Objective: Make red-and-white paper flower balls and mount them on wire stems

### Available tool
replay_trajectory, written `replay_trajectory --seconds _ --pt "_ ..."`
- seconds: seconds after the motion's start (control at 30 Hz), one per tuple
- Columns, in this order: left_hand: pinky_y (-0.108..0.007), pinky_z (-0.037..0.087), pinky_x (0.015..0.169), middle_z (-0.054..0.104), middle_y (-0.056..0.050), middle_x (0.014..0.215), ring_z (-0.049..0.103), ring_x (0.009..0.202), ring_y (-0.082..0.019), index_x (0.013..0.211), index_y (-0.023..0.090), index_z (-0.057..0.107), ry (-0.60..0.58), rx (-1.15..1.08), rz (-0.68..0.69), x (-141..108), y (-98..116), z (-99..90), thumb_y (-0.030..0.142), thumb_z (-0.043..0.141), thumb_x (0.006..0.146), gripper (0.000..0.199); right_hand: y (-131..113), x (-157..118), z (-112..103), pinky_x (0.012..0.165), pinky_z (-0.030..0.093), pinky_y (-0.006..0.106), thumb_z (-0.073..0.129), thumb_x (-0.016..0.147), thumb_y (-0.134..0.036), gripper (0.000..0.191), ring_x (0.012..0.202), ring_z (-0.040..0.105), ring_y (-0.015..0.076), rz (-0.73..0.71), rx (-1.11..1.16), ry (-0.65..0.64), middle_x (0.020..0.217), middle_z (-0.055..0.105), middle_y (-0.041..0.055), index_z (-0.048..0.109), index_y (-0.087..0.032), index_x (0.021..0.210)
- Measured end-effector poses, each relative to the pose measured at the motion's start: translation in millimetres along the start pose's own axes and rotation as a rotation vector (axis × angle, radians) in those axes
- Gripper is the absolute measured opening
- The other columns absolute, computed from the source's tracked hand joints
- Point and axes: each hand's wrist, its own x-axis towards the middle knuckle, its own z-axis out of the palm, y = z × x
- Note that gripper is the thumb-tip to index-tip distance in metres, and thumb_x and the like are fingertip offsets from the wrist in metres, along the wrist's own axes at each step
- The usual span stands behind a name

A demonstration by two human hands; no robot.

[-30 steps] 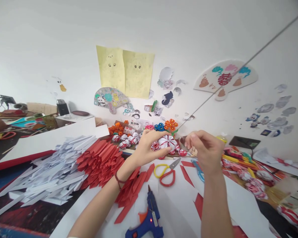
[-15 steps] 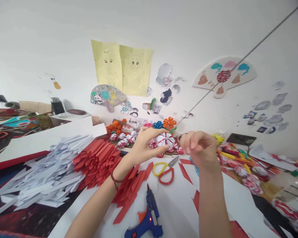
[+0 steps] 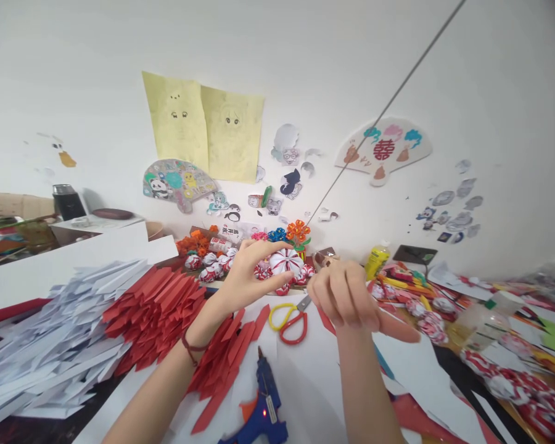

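Note:
A round white paper ball with red stripes (image 3: 286, 262) sits between the thumb and fingertips of my left hand (image 3: 247, 274), which grips it from the left side. To the right of the ball and apart from it is my right hand (image 3: 346, 296), its fingers curled in and its thumb stretched out to the right; I see nothing in it. Below the hands lie scissors with one yellow and one red handle (image 3: 293, 336). Nearer to me a blue hot glue gun (image 3: 269, 394) rests on white paper, its red light lit.
Piles of folded white paper strips (image 3: 74, 333) and red paper strips (image 3: 160, 311) spread on the left. Several red-and-white paper balls (image 3: 213, 268) stand along the wall. A yellow bottle (image 3: 377, 260) and a plastic container (image 3: 488, 327) are on the right. A thin cord (image 3: 388, 105) hangs slantwise ahead.
The view has turned to the right. My right hand has rotated, and its thumb now sticks out to the right. My left hand keeps its hold on the paper ball.

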Motion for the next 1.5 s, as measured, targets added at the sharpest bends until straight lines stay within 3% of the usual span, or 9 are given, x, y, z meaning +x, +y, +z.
replay_trajectory --seconds 0.07,0.2,0.4,0.57,0.7,0.83,1.0,1.2,1.5 --pt "-0.04 0.039 0.092 0.072 -0.005 0.119 0.066 0.096 -0.022 0.122 0.026 0.063 0.009 0.005 0.0 0 -1 0.3 0.037 0.071 0.086 0.039 2 1 3 0.041 0.038 0.02 0.062 0.058 -0.086 0.066 0.036 0.044 0.0088 -0.03 0.236 -0.069 0.032 0.029 -0.0085 0.04 -0.026 0.043" --pt "-0.041 0.04 0.091 0.072 -0.005 0.12 0.066 0.094 -0.023 0.123 0.026 0.064 0.011 0.008 0.004 0 -2 0.8 0.038 0.071 0.086 0.04 -4 12 10 0.04 0.04 0.022 0.07 0.053 -0.082 0.065 0.035 0.046 0.01 0.221 0.38 -0.146 0.031 0.034 -0.0073 0.041 -0.026 0.038" --pt "-0.04 0.038 0.092 0.073 -0.005 0.118 0.066 0.099 -0.024 0.12 0.024 0.065 -0.002 -0.014 0.005 1 -2 1.4 0.035 0.074 0.084 0.039 -8 29 15 0.045 0.043 0.019 0.079 0.049 -0.074 0.051 0.046 0.057 0.0104 -0.248 0.643 -0.104 0.038 0.046 -0.0074 0.055 -0.029 0.052" --pt "-0.04 0.039 0.093 0.074 -0.006 0.116 0.067 0.099 -0.024 0.119 0.023 0.064 0.007 -0.014 0.016 0 -1 2.9 0.036 0.073 0.084 0.038 -18 20 13 0.044 0.041 0.022 0.07 0.054 -0.082 0.056 0.042 0.049 0.0102 -0.098 0.47 0.019 0.038 0.041 -0.0073 0.054 -0.028 0.054" --pt "-0.041 0.04 0.093 0.074 -0.006 0.114 0.067 0.096 -0.023 0.118 0.023 0.064 0.001 -0.009 0.016 0 0 3.3 0.039 0.072 0.084 0.038 -29 14 1 0.038 0.037 0.023 0.072 0.052 -0.081 0.057 0.032 0.044 0.0104 -0.13 0.476 0.142 0.03 0.035 -0.0093 0.05 -0.029 0.048" --pt "-0.041 0.038 0.095 0.074 -0.006 0.114 0.067 0.098 -0.024 0.119 0.023 0.063 0.005 -0.024 0.029 -1 1 3.3 0.039 0.072 0.084 0.039 -40 17 -8 0.034 0.035 0.025 0.072 0.056 -0.078 0.062 0.023 0.034 0.0109 0.056 0.36 0.201 0.024 0.026 -0.0104 0.038 -0.028 0.04" --pt "-0.042 0.038 0.095 0.074 -0.006 0.115 0.067 0.101 -0.024 0.119 0.023 0.063 0.0 -0.033 0.031 -2 0 4.7 0.039 0.072 0.085 0.039 -53 29 -2 0.035 0.033 0.025 0.079 0.072 -0.048 0.044 0.025 0.033 0.0111 -0.068 0.516 0.349 0.028 0.03 -0.0125 0.044 -0.028 0.054" --pt "-0.04 0.039 0.091 0.074 -0.005 0.112 0.066 0.092 -0.022 0.118 0.023 0.064 0.001 -0.013 0.028 -2 0 5.2 0.04 0.072 0.084 0.038 -53 28 3 0.039 0.028 0.027 0.077 0.075 -0.047 0.031 0.027 0.026 0.0106 -0.066 0.5 0.428 0.033 0.026 -0.0129 0.052 -0.031 0.067" --pt "-0.038 0.039 0.091 0.075 -0.005 0.11 0.065 0.09 -0.021 0.119 0.022 0.064 0.0 -0.041 0.048 -2 0 6.6 0.039 0.072 0.085 0.039 -59 25 3 0.038 0.026 0.026 0.072 0.079 -0.043 0.029 0.027 0.028 0.0111 -0.014 0.536 0.475 0.033 0.025 -0.0104 0.053 -0.03 0.061"
